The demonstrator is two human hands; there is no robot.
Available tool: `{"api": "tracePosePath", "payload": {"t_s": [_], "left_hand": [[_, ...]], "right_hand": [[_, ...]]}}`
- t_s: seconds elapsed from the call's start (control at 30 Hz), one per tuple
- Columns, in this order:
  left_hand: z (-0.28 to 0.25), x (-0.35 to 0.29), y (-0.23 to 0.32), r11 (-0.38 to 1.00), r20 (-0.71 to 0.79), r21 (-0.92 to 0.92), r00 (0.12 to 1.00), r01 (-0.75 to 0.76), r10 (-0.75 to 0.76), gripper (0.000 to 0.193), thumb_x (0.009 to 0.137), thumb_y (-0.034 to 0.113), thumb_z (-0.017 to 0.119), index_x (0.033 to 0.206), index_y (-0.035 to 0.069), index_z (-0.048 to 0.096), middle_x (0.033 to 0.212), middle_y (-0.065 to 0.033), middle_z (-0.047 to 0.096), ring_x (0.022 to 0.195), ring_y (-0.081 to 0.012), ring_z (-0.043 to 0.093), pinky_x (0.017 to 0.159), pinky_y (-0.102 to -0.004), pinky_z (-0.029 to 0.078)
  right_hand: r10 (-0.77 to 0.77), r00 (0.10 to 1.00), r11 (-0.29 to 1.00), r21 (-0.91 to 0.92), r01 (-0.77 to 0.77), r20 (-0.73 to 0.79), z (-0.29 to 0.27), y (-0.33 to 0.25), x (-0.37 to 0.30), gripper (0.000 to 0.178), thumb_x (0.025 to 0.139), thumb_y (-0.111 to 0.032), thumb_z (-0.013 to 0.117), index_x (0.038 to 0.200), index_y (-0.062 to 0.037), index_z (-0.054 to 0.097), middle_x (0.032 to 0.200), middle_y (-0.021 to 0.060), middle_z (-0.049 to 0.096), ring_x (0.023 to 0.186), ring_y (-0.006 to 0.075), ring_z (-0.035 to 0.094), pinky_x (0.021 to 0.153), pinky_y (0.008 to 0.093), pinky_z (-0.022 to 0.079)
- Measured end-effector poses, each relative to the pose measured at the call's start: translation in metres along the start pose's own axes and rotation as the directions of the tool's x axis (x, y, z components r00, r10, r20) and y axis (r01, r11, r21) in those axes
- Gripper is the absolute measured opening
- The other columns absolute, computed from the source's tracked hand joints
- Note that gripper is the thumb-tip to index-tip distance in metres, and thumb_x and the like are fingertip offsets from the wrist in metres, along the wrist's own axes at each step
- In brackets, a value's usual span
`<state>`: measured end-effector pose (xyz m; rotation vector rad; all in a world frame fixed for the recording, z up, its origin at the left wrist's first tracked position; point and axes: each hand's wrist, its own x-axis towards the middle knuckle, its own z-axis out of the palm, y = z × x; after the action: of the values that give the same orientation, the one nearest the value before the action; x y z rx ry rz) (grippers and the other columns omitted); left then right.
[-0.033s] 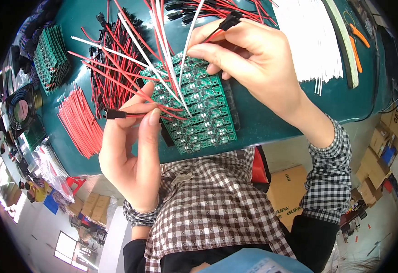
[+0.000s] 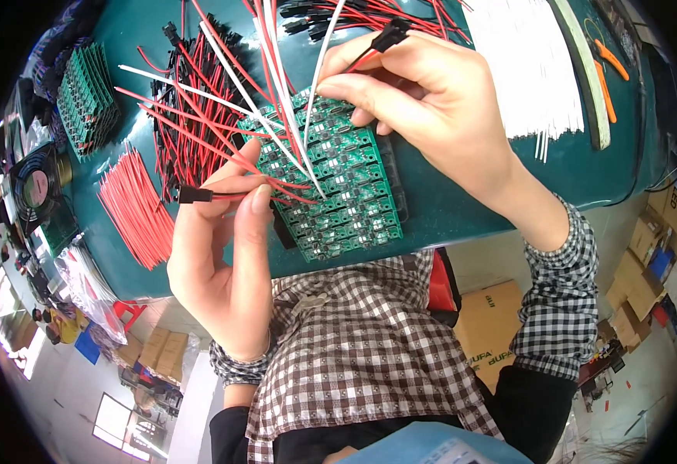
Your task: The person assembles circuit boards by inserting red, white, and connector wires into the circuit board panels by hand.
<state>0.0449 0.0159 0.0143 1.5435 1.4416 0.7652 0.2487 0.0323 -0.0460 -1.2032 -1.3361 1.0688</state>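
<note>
A green circuit board panel [image 2: 385, 220] with small parts lies before me, and several red and white wires rise from it. Between thumb and fingers, my left hand [image 2: 226, 251] pinches a red-and-black connector cable [image 2: 194, 194], its black plug pointing left. Beside those fingertips, red wire ends reach over the board's left half. My right hand [image 2: 447, 108] is closed above the board's far right, gripping another connector cable [image 2: 391, 34] whose black plug sticks up over the index finger. A white wire [image 2: 324, 58] runs close past its fingertips. Its other fingers curl over the board's edge.
A heap of connector cables [image 2: 191, 116] lies left of the board, with a bundle of red wires [image 2: 136, 209] nearer me. Stacked green boards [image 2: 87, 100] stand at far left. White wires [image 2: 528, 69] and orange-handled pliers [image 2: 608, 93] lie on the right.
The plug in my left hand has shifted very slightly left. Otherwise, both hands and the board look the same.
</note>
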Motion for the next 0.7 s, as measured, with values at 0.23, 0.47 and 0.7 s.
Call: {"api": "tracePosePath", "payload": {"t_s": [0.23,0.47,0.7], "left_hand": [[0.003,0.001,0.003,0.998,-0.007,0.004,0.998,0.063,-0.062,0.005,0.092,-0.005,0.059,0.097,-0.004,0.06,0.111,-0.0184,0.067,0.111,-0.0235,0.064,0.078,-0.0245,0.05],[0.007,0.003,-0.001,0.999,-0.024,-0.02,0.999,0.046,-0.047,0.005,0.092,-0.006,0.059,0.097,-0.004,0.06,0.106,-0.0143,0.067,0.114,-0.025,0.062,0.077,-0.0235,0.049],[0.008,0.005,-0.009,0.992,-0.019,0.051,0.993,-0.117,0.118,0.008,0.095,0.0,0.058,0.1,-0.005,0.061,0.1,-0.019,0.07,0.106,-0.0265,0.067,0.07,-0.0212,0.051]], "right_hand": [[-0.066,0.998,0.996,-0.053,0.067,0.012,-0.001,0.005,0.001,0.012,0.091,-0.007,0.066,0.099,0.0004,0.071,0.093,0.0026,0.07,0.067,0.0059,0.062,0.056,0.0182,0.048],[-0.177,0.984,0.98,-0.093,0.174,-0.027,0.005,0.01,0.005,0.014,0.086,-0.011,0.069,0.093,0.0011,0.071,0.087,0.007,0.069,0.073,0.0164,0.065,0.064,0.0265,0.051],[-0.388,0.921,0.884,-0.292,0.365,-0.025,0.004,0.012,0.011,0.016,0.084,-0.018,0.068,0.09,-0.0026,0.068,0.081,0.01,0.068,0.074,0.0284,0.065,0.067,0.0361,0.052]]}}
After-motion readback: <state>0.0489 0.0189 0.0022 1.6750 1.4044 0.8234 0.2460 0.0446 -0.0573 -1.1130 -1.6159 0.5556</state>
